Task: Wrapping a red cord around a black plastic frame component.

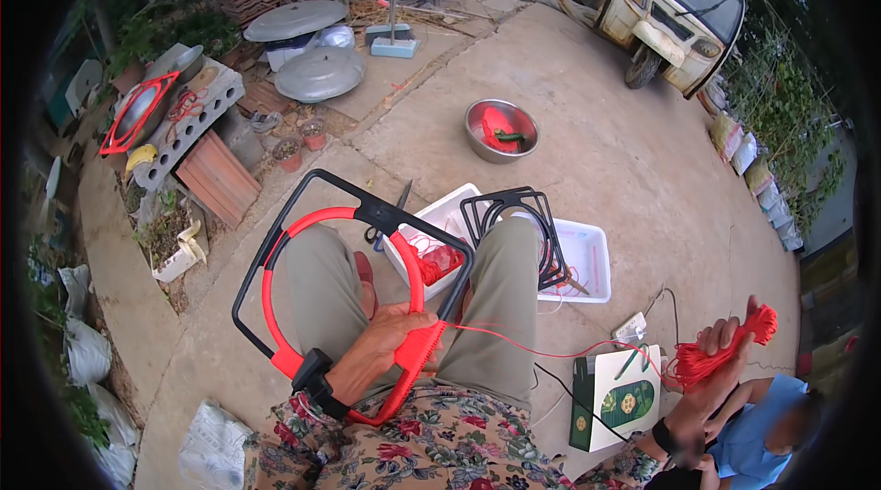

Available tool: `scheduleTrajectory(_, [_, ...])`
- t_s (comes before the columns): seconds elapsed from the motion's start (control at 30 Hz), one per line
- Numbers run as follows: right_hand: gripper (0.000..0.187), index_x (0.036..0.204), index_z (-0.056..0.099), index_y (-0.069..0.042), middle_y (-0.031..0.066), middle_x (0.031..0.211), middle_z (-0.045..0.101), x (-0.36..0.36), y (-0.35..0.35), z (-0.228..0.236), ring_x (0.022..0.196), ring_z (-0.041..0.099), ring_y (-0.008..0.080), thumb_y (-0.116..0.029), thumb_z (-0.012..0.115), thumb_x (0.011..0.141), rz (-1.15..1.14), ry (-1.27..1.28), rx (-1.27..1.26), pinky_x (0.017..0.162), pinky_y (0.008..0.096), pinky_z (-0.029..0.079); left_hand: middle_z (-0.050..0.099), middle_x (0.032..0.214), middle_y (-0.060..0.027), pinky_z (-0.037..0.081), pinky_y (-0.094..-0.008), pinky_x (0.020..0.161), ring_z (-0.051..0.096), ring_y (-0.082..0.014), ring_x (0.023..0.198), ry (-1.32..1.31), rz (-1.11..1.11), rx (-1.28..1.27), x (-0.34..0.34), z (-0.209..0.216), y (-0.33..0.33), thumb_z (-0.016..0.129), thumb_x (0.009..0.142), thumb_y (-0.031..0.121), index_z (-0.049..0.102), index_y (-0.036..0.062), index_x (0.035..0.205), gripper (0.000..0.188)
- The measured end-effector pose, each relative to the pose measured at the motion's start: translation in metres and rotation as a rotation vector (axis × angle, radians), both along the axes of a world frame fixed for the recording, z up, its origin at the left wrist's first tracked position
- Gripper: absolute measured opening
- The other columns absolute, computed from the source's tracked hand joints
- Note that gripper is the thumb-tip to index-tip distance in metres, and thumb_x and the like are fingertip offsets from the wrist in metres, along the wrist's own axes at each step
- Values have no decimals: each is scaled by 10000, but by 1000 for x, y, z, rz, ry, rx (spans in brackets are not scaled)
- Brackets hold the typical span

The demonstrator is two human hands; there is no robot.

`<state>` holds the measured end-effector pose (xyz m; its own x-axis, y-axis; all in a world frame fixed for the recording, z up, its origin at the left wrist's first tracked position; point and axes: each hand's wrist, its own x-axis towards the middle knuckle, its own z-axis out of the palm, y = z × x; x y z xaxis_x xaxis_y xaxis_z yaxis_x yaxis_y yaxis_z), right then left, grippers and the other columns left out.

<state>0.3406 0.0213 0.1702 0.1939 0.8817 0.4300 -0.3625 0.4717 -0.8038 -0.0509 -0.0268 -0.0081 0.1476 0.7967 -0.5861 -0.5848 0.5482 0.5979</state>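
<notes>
My left hand [390, 339] is closed on a black rectangular frame [374, 211] with an inner ring, which lies tilted across my lap. Red cord [412, 270] is wound closely round much of that ring, and my fingers press on the wound part. Out to the right, my right hand [720, 361] is wrapped round a bundle of red cord [702, 364]. One loose strand [523, 343] runs from the ring to the bundle. A second black frame [509, 198] with a ring leans by my right knee, with no red cord visible on it.
Ahead of my knees are two white trays [601, 251] holding red cord [439, 262]. Scissors [372, 235] lie beside the left one. Farther off stand a metal bowl [503, 152] and a three-wheeled vehicle [674, 17]. A paper bag [624, 398] and a person in blue [762, 426] are right.
</notes>
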Motion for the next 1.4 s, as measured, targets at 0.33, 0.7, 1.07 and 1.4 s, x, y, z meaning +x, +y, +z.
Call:
scheduleTrajectory(0.33, [266, 1114, 498, -29, 64, 914, 644, -172, 44, -124, 817, 583, 105, -192, 583, 923, 614, -778, -538, 693, 260, 465, 658, 879, -137, 602, -433, 571, 667, -229, 709, -147, -6, 10, -12, 23, -8, 644, 879, 106, 587, -8, 1023, 192])
scheduleTrajectory(0.7, [275, 1161, 641, -61, 15, 1128, 583, -226, 21, -166, 923, 583, 103, -113, 657, 891, 907, -434, -487, 764, 250, 497, 638, 993, -157, 596, -445, 630, 674, -301, 827, -156, 22, 106, -14, 35, -5, 643, 857, 50, 512, -7, 1210, 380])
scheduleTrajectory(1.07, [211, 1086, 644, -49, 21, 911, 541, -194, -3, -155, 794, 526, 98, -101, 657, 881, 280, -626, -142, 658, 226, 424, 641, 1023, -200, 600, -462, 659, 681, -342, 857, -157, -34, 94, -14, 33, 5, 598, 852, -4, 511, -24, 1206, 365])
scheduleTrajectory(1.4, [156, 970, 680, -1, -18, 691, 574, -179, -5, -184, 593, 415, 21, -139, 638, 911, 286, -668, -621, 493, 220, 323, 640, 1030, -226, 597, -437, 689, 683, -340, 846, -162, -23, 88, -12, 31, 8, 595, 855, -2, 513, -25, 1194, 349])
